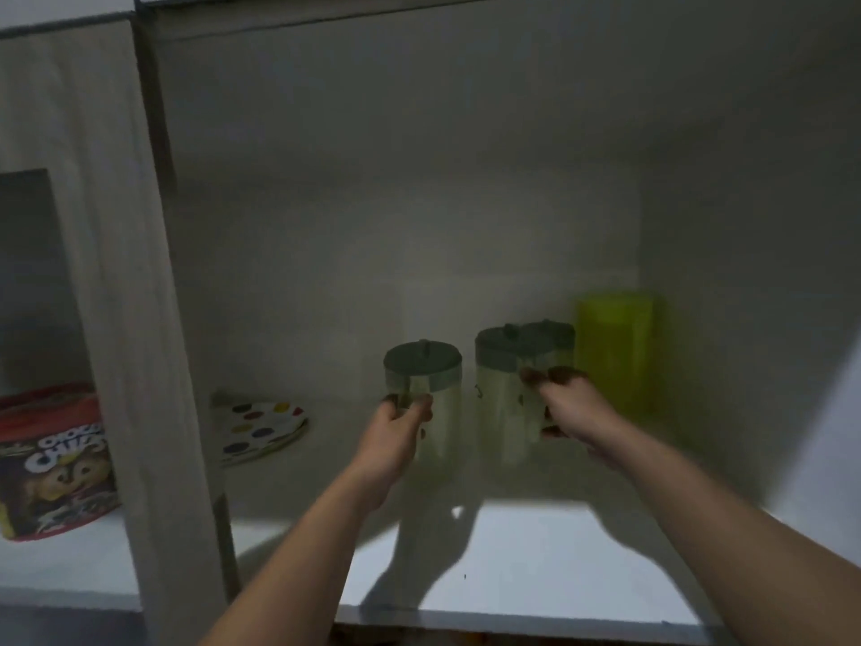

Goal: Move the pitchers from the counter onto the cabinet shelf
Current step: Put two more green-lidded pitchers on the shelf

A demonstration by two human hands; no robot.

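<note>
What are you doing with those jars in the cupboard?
A person is putting two pale pitchers with grey lids onto the white cabinet shelf. The left hand grips the left pitcher, and the right hand grips the right pitcher. Both stand upright, deep in the cabinet. A yellow-green plastic container stands just right of them, and a spotted plate lies to the left.

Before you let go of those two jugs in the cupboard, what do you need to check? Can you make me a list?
1. Left hand gripping the left clear pitcher with the grey lid: ok.
2. Right hand gripping the right clear grey-lidded pitcher: ok.
3. Both pitchers upright: ok.
4. Bases resting on the white cabinet shelf: cannot tell, blurred.
5. Clear of the yellow-green plastic container: cannot tell; it looks very close to the right pitcher.
6. Clear of the spotted plates: ok.
</note>
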